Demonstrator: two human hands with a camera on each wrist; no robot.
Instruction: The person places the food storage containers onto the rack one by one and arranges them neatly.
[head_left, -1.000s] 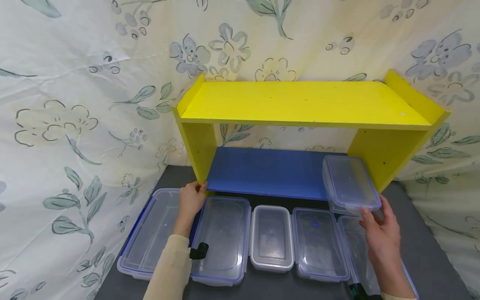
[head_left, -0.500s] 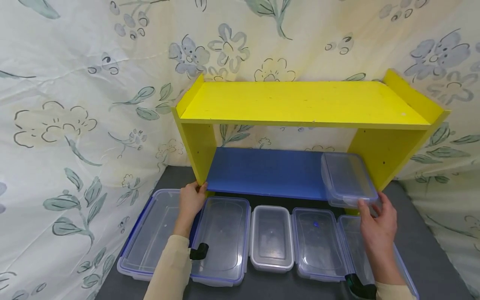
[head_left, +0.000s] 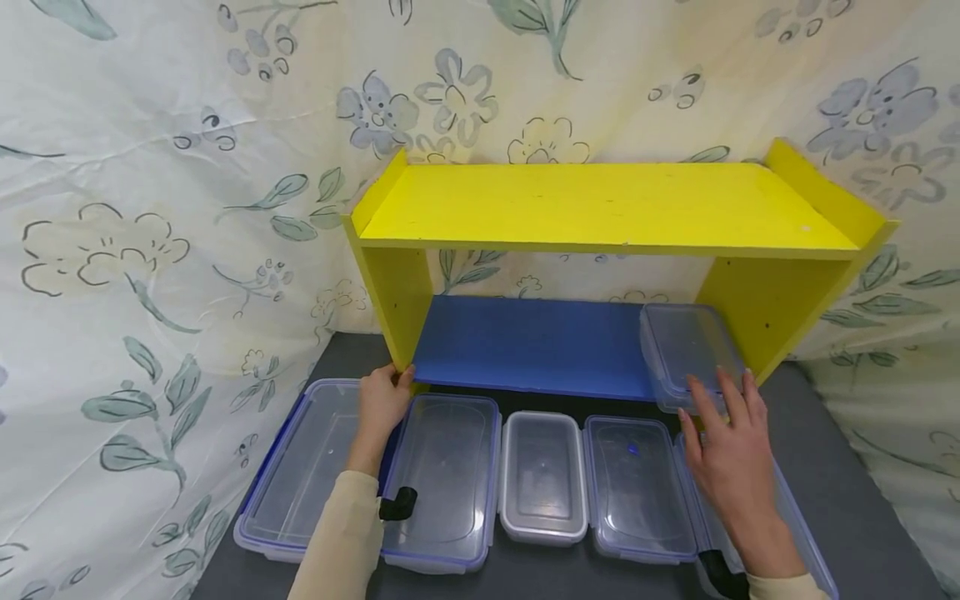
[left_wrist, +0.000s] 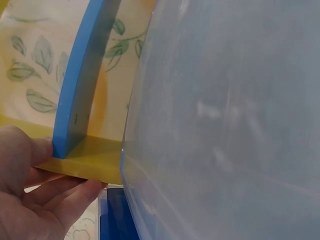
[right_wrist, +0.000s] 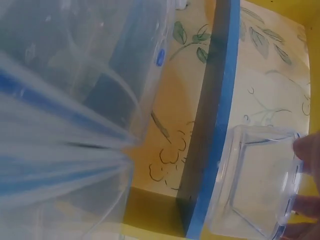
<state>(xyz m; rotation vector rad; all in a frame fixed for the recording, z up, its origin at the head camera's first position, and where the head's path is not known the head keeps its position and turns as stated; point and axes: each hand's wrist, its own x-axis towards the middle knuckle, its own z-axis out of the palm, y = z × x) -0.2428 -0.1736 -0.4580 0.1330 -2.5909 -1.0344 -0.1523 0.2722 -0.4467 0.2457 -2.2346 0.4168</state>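
My left hand grips the lower front edge of the left side panel of a yellow shelf unit. In the left wrist view, its thumb lies by the blue shelf board and its fingers curl round the yellow panel. A clear lidded food container sits on the blue board at the right end, beside the right panel. My right hand is at that container's front, fingers extended and spread. The right wrist view shows its fingertips at the end of the container.
Several clear lidded containers stand in a row on the dark table before the shelf: a large one at left, a small one mid-row, one partly under my right arm. A floral cloth hangs behind.
The container on the blue board has slid slightly back and left, deeper onto the shelf. My right hand has gone from holding its front corner to spread fingers at its front. The left hand stays put.
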